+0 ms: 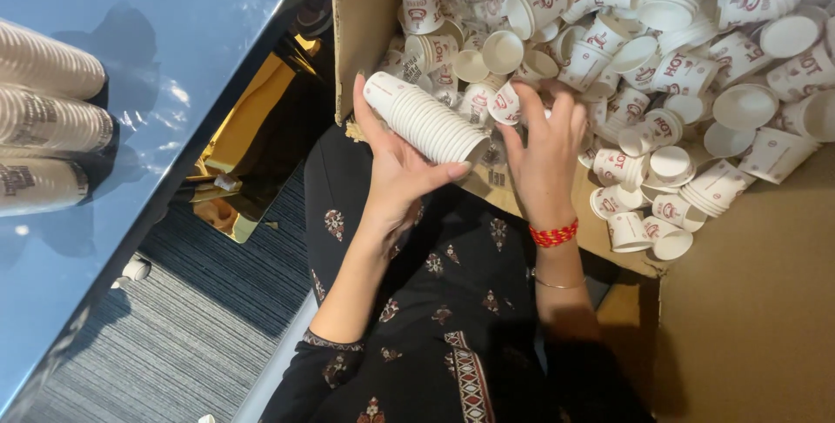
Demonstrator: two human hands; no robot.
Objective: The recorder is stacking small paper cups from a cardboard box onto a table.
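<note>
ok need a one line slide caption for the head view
Left hand holds a nested stack of paper cups while the right hand reaches into a cardboard box of loose cups.

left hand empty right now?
No, the left hand grips a nested stack of white paper cups, held on its side above the cardboard box of loose cups.

Nested stack of small white paper cups (428,119), lying tilted, gripped in left hand (396,162); single white cup with red print (505,103) (partly hidden) at right hand (548,158) fingertips.
</note>
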